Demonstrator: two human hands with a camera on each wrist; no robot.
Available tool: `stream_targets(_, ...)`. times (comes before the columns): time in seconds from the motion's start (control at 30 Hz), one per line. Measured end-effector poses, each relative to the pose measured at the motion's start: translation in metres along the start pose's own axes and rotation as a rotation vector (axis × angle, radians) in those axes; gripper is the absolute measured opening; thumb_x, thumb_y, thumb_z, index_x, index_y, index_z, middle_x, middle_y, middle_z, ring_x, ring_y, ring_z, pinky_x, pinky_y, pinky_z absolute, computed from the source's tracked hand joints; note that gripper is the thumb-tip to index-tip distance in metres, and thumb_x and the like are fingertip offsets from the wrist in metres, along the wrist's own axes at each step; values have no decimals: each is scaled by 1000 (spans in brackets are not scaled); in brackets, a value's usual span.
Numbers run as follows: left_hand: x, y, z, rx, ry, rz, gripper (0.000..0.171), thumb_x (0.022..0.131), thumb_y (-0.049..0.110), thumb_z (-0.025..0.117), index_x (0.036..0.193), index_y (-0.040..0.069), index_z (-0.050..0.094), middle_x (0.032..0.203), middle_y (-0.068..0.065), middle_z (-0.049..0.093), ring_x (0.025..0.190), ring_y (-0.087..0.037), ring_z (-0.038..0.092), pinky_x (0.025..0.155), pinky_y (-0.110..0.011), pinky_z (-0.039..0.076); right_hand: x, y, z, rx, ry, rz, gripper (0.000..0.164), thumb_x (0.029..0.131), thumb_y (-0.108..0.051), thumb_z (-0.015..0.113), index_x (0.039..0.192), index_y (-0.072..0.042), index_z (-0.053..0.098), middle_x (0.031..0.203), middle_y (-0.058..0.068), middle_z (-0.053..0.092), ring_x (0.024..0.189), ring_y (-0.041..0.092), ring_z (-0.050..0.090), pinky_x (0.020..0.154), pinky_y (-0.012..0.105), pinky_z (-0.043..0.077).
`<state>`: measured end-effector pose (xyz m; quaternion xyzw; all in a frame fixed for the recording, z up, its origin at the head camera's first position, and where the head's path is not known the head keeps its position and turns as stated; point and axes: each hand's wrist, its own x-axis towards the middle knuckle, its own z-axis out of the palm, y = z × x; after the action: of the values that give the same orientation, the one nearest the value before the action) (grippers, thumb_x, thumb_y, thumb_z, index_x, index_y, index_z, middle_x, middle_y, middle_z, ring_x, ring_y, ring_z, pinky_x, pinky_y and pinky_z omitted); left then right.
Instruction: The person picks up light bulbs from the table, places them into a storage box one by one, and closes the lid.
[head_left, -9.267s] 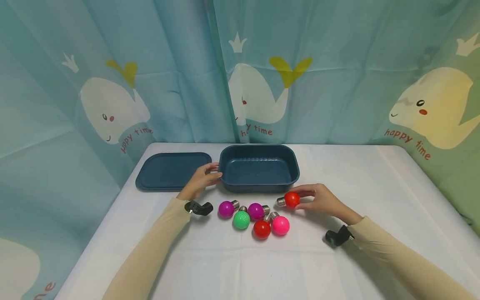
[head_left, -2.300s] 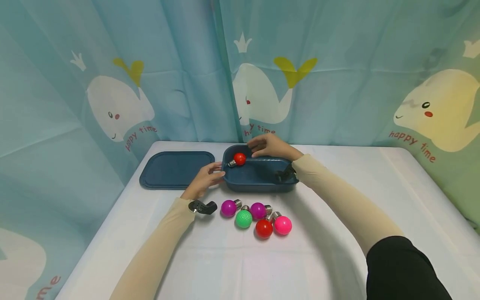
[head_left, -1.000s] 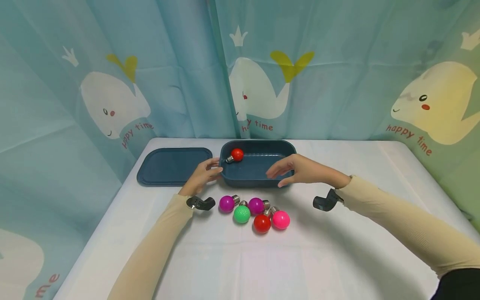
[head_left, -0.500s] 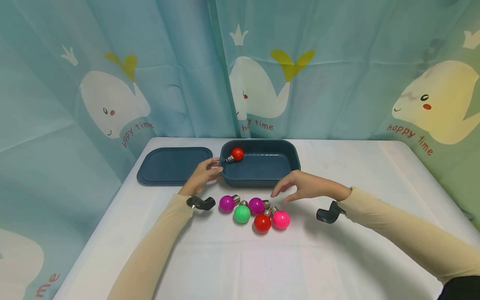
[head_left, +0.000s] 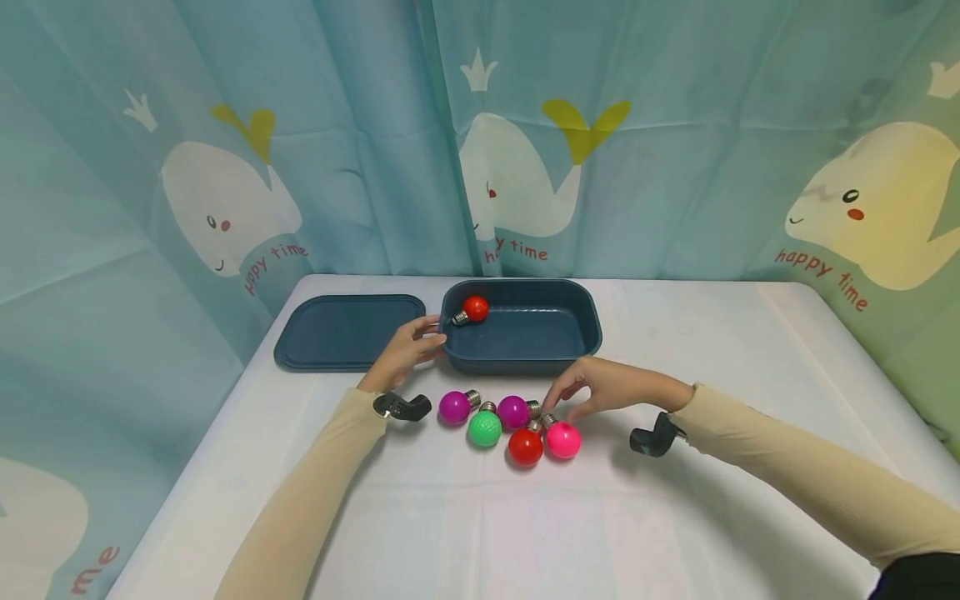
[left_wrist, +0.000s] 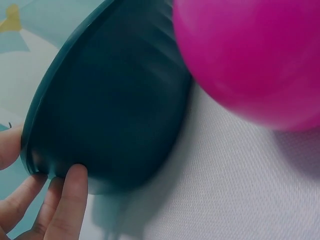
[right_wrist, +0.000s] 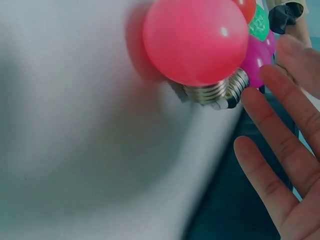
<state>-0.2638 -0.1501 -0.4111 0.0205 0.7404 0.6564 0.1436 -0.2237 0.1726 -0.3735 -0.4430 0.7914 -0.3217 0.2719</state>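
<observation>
My left hand (head_left: 405, 354) touches the left end of a dark blue plastic box (head_left: 517, 367) with its fingertips (left_wrist: 76, 175), at its wall and rim. In the box's back left corner lies a red light bulb (head_left: 476, 308). My right hand (head_left: 611, 385) is right over a pink bulb (head_left: 563, 441), its fingertips close to the metal screw base and nothing held between them. Beside the pink bulb lie another red bulb (head_left: 525, 448), a green bulb (head_left: 484, 429) and two purple bulbs, one in the middle (head_left: 513, 412) and one at the left (head_left: 453, 408).
A flat dark blue lid (head_left: 345, 333) lies on the white-covered table (head_left: 480, 533), left of the box. A whale-print curtain (head_left: 390, 192) hangs along the back and sides. Each wrist carries a black camera mount, the right one (head_left: 654, 435) hanging low over the table.
The red bulb from my right hand now lies in the box. That hand has since come back out, then down and toward the pink bulb. My left hand has stayed at the box's end.
</observation>
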Motion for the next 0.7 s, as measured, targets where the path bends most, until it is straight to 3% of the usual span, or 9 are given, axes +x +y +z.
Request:
stream_targets(0.37, 0, 0, -1, 4, -5, 4, 56, 94, 3, 51, 145, -2, 27, 144, -25, 34, 128, -38, 42, 106, -43, 43, -2, 2, 6, 12, -17, -16, 29, 80, -10, 74, 109, -9, 70, 107, 3, 72, 103, 15, 65, 94, 42, 53)
stream_targets(0.7, 2, -2, -3, 2, -5, 2, 57, 94, 5, 52, 145, 0, 28, 144, -24, 35, 127, -37, 44, 107, -43, 42, 5, 8, 6, -14, -33, -36, 28, 80, -9, 73, 108, -10, 71, 105, 2, 72, 103, 10, 64, 95, 38, 53)
